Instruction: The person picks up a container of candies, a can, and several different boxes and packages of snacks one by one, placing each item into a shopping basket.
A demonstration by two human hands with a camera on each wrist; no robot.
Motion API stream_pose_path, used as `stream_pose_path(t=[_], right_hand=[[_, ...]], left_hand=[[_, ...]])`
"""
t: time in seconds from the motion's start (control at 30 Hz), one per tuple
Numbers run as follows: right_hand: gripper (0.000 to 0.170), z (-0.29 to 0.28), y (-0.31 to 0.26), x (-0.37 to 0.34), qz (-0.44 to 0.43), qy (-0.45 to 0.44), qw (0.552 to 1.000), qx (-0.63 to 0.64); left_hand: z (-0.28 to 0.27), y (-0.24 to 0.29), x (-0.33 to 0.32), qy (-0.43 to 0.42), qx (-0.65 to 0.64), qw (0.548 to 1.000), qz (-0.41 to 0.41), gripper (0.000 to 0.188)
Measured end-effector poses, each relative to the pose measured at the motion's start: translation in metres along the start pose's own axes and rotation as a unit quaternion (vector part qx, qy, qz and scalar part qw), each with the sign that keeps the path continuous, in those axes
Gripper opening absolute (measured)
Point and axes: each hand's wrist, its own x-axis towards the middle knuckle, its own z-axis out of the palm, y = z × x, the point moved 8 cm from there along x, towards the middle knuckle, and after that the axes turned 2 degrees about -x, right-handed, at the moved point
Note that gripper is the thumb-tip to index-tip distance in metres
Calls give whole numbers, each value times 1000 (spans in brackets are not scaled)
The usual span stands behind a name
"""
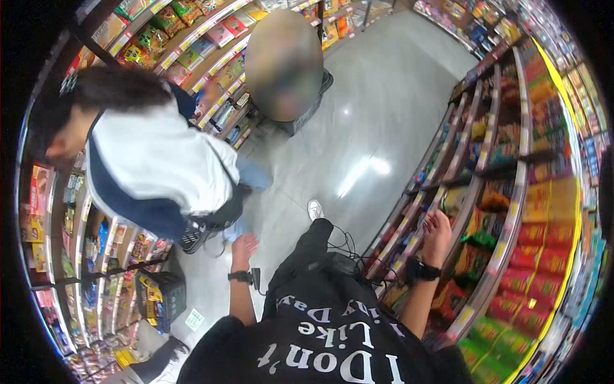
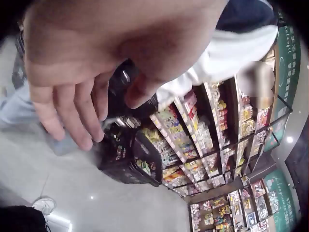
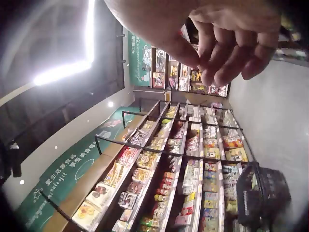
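Note:
My left hand (image 1: 244, 249) hangs low in front of me with nothing in it. In the left wrist view its fingers (image 2: 72, 111) are loosely bent and hold no item. On the other side, my right hand (image 1: 437, 235) is raised beside the right-hand snack shelves (image 1: 492, 185), overlapping their lower rows in the head view. The right wrist view shows its fingers (image 3: 227, 55) relaxed and slightly curved, likewise without anything in them. Dark bands with small cameras circle both wrists.
A person in a white and navy top (image 1: 160, 160) leans toward the left shelves. Another person, blurred out (image 1: 284, 64), is farther along the aisle. A black shopping basket (image 1: 169, 301) with yellow packs stands at lower left. Grey floor (image 1: 377, 115) runs between the shelf rows.

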Motion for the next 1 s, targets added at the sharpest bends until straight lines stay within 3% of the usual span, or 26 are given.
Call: stream_pose_path(t=[0.17,0.2,0.3,0.33,0.43,0.47,0.57,0.67,0.7,0.77,0.83,0.87,0.97,1.0], right_hand=[[23,-27,-61,58,-29,111,993,-22],[32,-25,-74,67,-41,107,993,-39],[33,0,-93,101,-42,101,993,-49],[26,11,-97,114,-42,123,989,-67],[28,34,-94,160,-39,149,981,-117],[29,46,-90,176,-28,177,976,-126],[37,70,-65,262,51,155,980,-114],[41,143,-61,356,35,39,989,-138],[39,162,-58,402,57,-22,990,-131],[33,251,-87,441,16,-20,986,-163],[30,309,-83,519,23,-146,981,-127],[31,353,-82,542,32,-249,959,-129],[32,476,-95,562,-1,-253,917,-308],[32,510,-93,569,3,-285,908,-308]], left_hand=[[142,49,107,-89,-68,992,-54,39],[175,73,120,-106,-58,993,-11,37],[256,161,151,-136,-7,988,68,34],[278,186,157,-143,20,987,69,35],[323,241,178,-145,77,984,68,35],[329,248,188,-140,90,984,61,35],[321,256,225,-104,73,990,53,34],[292,241,249,-7,-7,998,54,34],[283,235,245,31,35,998,50,34],[275,247,250,93,126,986,60,34],[293,261,255,96,19,990,98,33],[301,264,246,102,-36,988,111,33],[329,286,222,163,-88,977,107,33],[331,271,228,133,-99,979,122,32]])
